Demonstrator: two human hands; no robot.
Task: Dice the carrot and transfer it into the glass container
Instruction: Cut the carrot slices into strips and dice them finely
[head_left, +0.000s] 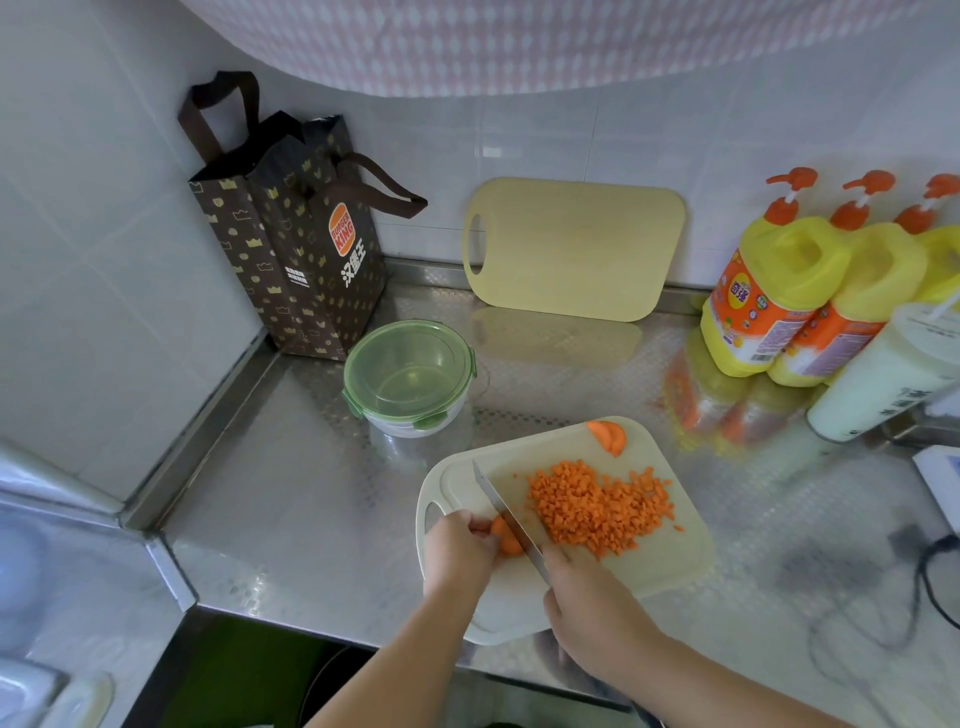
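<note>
A pale cutting board (670, 561) lies on the steel counter. A heap of diced carrot (597, 506) covers its middle, and a carrot end slice (609, 435) rests at its far edge. My left hand (457, 553) pins a small carrot piece (505, 538) against the board. My right hand (587, 608) grips a knife (498, 506) whose blade stands against that piece. The glass container (410, 379), with its green lid on, sits beyond the board to the left.
A brown paper bag (306, 249) stands in the back corner. A yellow cutting board (571, 249) leans on the wall. Yellow pump bottles (779, 291) and a white cup (878, 379) crowd the right. A black cable (930, 577) lies near right. A sink edge (62, 571) is left.
</note>
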